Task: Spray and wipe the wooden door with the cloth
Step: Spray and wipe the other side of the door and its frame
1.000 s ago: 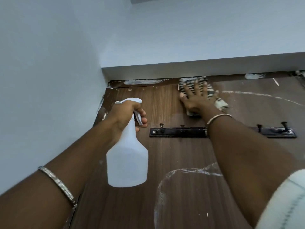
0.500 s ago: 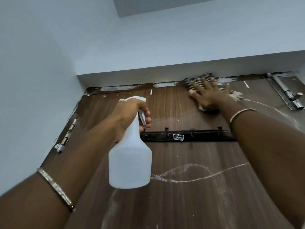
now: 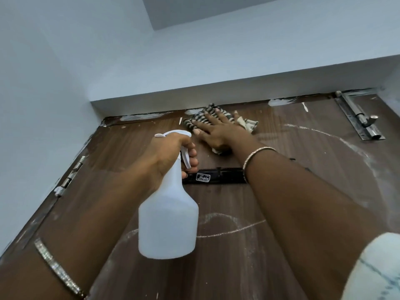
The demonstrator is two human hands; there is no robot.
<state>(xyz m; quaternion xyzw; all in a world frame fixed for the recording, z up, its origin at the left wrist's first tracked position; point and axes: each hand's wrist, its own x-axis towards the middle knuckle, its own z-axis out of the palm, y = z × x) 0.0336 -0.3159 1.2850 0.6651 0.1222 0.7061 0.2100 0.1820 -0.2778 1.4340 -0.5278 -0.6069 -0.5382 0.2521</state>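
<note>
Head view: the wooden door fills my shot, and the cloth lies flat on it just above the black hook rail, near the door's top edge. My right hand presses it, fingers straight and spread. In front of the rail's left end, my left hand grips the spray bottle, fingers curled at the trigger. Risk, I'd say: the cloth bunches out from under flat fingers, or a downward sweep snags the rail.

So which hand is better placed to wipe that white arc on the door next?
Probably the right hand: it lies flat on the cloth against the door, beside the white arc. The left hand grips the spray bottle.
</note>
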